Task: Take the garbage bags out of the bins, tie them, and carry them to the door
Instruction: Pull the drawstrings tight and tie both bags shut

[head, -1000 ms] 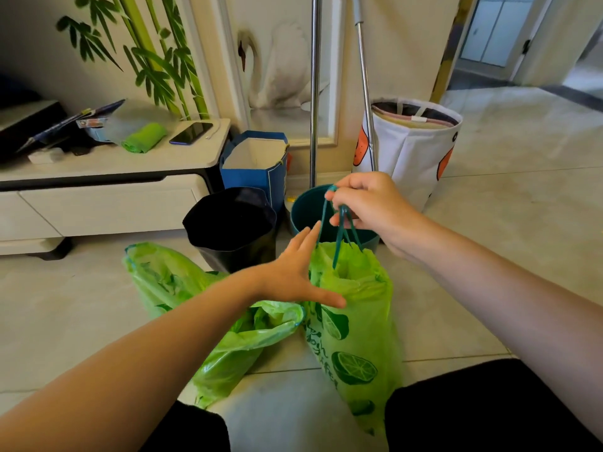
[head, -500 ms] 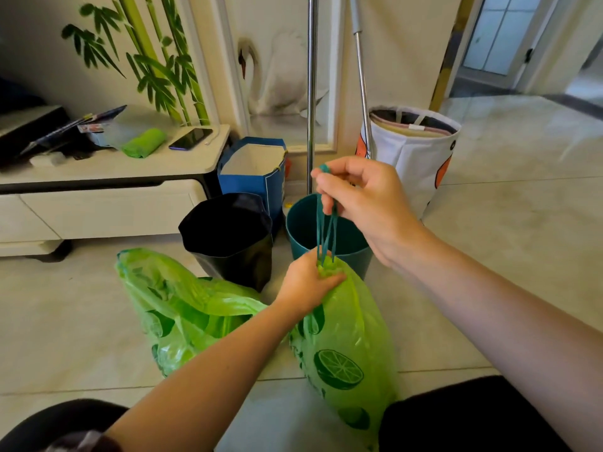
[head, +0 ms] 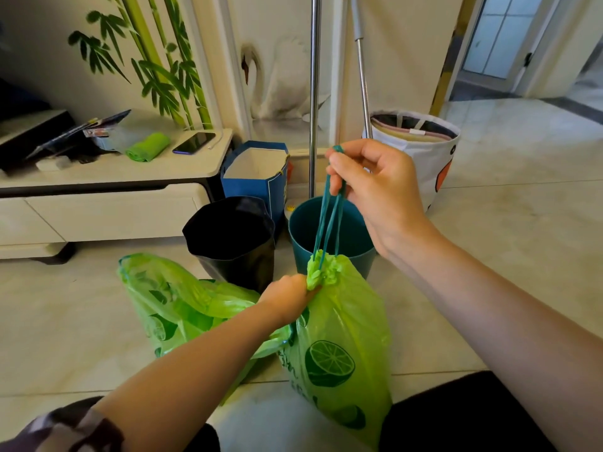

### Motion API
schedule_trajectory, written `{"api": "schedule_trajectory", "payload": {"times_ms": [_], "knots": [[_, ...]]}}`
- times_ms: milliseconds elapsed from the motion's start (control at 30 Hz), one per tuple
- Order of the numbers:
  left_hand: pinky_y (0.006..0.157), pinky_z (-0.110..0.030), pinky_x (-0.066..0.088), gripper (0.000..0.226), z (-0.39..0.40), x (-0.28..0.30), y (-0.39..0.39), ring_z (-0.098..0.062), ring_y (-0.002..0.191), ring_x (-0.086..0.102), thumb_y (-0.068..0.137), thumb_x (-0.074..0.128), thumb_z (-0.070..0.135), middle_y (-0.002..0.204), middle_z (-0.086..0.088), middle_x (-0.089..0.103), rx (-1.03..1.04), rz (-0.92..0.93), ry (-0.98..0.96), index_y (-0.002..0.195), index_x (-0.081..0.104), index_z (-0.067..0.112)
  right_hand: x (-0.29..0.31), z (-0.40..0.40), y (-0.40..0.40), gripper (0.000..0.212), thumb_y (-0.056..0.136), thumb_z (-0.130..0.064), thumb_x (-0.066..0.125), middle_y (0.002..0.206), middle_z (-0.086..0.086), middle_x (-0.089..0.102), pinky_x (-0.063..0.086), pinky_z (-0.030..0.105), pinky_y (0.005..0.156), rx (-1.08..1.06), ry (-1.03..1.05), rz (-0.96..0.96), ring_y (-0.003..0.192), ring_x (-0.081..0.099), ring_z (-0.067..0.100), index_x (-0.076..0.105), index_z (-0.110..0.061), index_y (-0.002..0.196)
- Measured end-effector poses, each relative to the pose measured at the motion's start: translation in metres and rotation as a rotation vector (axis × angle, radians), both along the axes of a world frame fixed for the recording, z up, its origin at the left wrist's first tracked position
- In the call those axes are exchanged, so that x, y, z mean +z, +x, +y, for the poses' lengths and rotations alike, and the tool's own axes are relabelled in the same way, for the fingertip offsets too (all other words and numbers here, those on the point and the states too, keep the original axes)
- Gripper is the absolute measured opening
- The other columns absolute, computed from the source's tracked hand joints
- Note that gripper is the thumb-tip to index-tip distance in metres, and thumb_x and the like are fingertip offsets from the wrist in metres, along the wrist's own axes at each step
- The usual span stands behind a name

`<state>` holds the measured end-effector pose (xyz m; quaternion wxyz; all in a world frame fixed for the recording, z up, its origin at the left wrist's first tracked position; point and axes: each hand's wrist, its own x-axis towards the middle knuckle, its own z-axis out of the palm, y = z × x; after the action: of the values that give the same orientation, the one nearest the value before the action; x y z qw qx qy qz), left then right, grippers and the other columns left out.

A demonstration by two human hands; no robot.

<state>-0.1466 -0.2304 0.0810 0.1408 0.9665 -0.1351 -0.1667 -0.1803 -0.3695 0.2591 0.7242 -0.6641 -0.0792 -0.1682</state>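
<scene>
- We have the lime-print green garbage bag (head: 339, 347) on the floor tiles (head: 489, 256) between our knees, its mouth bunched into a tight ruffle.
- Our left hand (head: 287, 298) closes its grip on the gathered neck, fingers curled round the plastic just under the ruffle.
- Our right hand (head: 372, 187) is raised above and a little to the right of the left grip, fingers pinched round the teal drawstring (head: 329, 223), which runs taut from the ruffle up into that grip; a small loop of string shows above the knuckles.
- A second green garbage bag (head: 176, 301) lies slumped on the floor to the left of the left grip, its mouth loose; our left forearm crosses over it.
- Just beyond the left grip stands a black bin (head: 231, 243), and directly below the right grip a teal bin (head: 346, 239), the two close side by side.
- Behind them we see a blue paper bag (head: 257, 171) and a white fabric basket (head: 421, 151) with two metal poles (head: 314, 93) rising between.
- Farther left, a low white surface (head: 107, 177) carries a phone (head: 194, 142) and a rolled green cloth (head: 148, 151).
</scene>
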Motion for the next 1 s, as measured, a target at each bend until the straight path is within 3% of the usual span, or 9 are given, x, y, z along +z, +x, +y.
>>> {"api": "schedule_trajectory", "payload": {"times_ms": [133,233,367,500,600,700,833,1000], "knots": [[0.096,-0.042,0.048,0.042,0.006,0.015,0.0,-0.029,0.107,0.061,0.09,0.056,0.047,0.118,-0.01,0.065,-0.077,0.134,-0.145,0.119,0.056,0.016,-0.002,-0.007,0.005,0.011,0.09,-0.009,0.059,0.074,0.003,0.064,0.056,0.027,0.07,0.01,-0.048,0.035,0.066,0.061,0.011,0.067,-0.004,0.096],[0.104,-0.038,0.045,0.066,0.008,0.04,-0.003,-0.017,0.119,0.057,0.079,0.073,0.041,0.131,0.0,0.059,-0.065,0.09,-0.391,0.136,0.046,0.023,-0.009,-0.008,0.001,0.016,0.091,-0.005,0.056,0.08,0.003,0.066,0.058,0.027,0.074,0.033,-0.146,0.065,0.072,0.064,0.007,0.067,-0.005,0.103],[0.099,-0.031,0.048,0.061,0.007,0.056,-0.01,-0.009,0.116,0.059,0.078,0.075,0.039,0.128,0.007,0.062,0.014,-0.043,-0.594,0.133,0.053,0.025,-0.015,-0.004,0.0,0.026,0.09,-0.003,0.056,0.09,-0.002,0.068,0.057,0.021,0.078,0.062,-0.271,0.068,0.08,0.065,0.004,0.066,-0.009,0.113],[0.101,-0.026,0.044,0.063,0.0,0.046,-0.017,-0.009,0.118,0.057,0.076,0.077,0.037,0.127,0.005,0.063,0.002,-0.05,-0.582,0.133,0.053,0.023,-0.019,0.002,0.001,0.032,0.089,-0.001,0.056,0.094,-0.002,0.069,0.056,0.017,0.074,0.031,-0.301,0.046,0.072,0.065,-0.002,0.063,-0.008,0.12],[0.102,-0.03,0.045,0.049,-0.006,0.043,-0.012,-0.011,0.113,0.059,0.081,0.073,0.035,0.122,0.003,0.066,-0.004,-0.082,-0.559,0.126,0.06,0.022,-0.023,0.002,0.002,0.032,0.09,0.0,0.056,0.091,-0.008,0.068,0.055,0.014,0.07,0.006,-0.322,0.013,0.075,0.066,-0.003,0.063,-0.006,0.12],[0.096,-0.04,0.051,0.025,-0.006,0.041,-0.008,-0.016,0.101,0.068,0.086,0.068,0.028,0.106,-0.002,0.074,0.066,-0.109,-0.679,0.108,0.073,0.016,-0.026,-0.005,0.006,0.031,0.09,-0.001,0.055,0.091,-0.006,0.068,0.056,0.015,0.069,-0.063,-0.311,0.004,0.079,0.067,-0.002,0.064,-0.006,0.119],[0.094,-0.036,0.053,0.022,0.004,0.043,-0.003,-0.012,0.095,0.07,0.081,0.074,0.019,0.1,-0.002,0.075,0.076,-0.071,-0.793,0.101,0.076,0.01,-0.029,-0.017,0.013,0.028,0.091,-0.001,0.055,0.09,-0.003,0.069,0.056,0.018,0.068,-0.162,-0.208,0.05,0.077,0.068,0.004,0.066,-0.008,0.116],[0.082,-0.036,0.057,0.021,0.013,0.042,0.003,-0.019,0.079,0.07,0.078,0.076,0.018,0.084,-0.015,0.072,-0.039,-0.029,-0.768,0.078,0.072,-0.003,-0.034,-0.02,0.017,0.032,0.089,-0.005,0.059,0.097,-0.004,0.068,0.057,0.017,0.07,-0.168,-0.217,0.083,0.086,0.069,0.005,0.064,-0.009,0.12]]}}
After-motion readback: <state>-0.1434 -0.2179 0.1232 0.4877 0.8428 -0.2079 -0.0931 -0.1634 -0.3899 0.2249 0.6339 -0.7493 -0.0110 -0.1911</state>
